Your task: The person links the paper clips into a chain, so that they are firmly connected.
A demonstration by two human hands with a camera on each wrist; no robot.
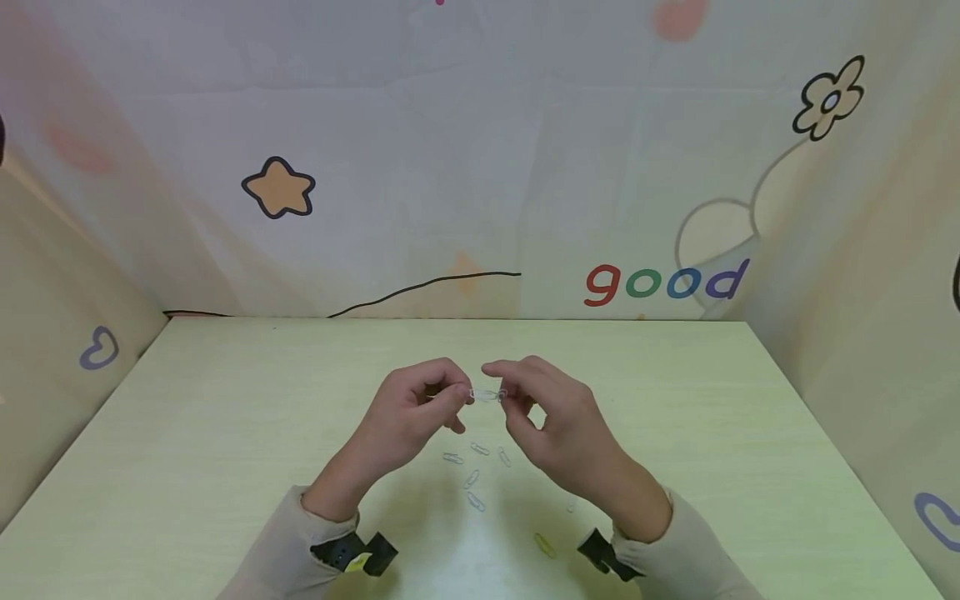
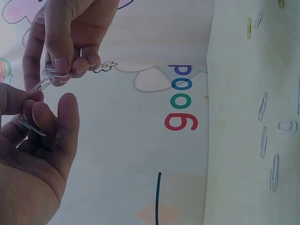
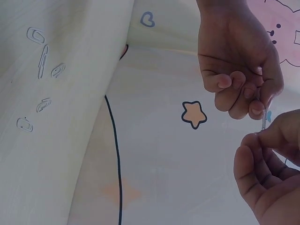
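Observation:
My left hand (image 1: pixel 420 412) pinches one end of a silver paper clip (image 1: pixel 483 395) between thumb and curled fingers, above the table. The right hand (image 1: pixel 558 421) pinches a second paper clip (image 2: pixel 55 73) with thumb and fingertips, its index finger raised in the head view. Between the fingertips the two clips meet and overlap, in line with each other. Part of another metal clip (image 2: pixel 33 126) shows among the left fingers in the left wrist view. Fingers cover much of the held clips.
Several loose silver paper clips (image 1: pixel 476 501) lie on the pale table (image 1: pixel 225 433) below the hands. A yellow paper clip (image 1: pixel 544 545) lies closer to the front, by the right wrist strap. Printed cloth walls (image 1: pixel 420 183) stand at the back and both sides.

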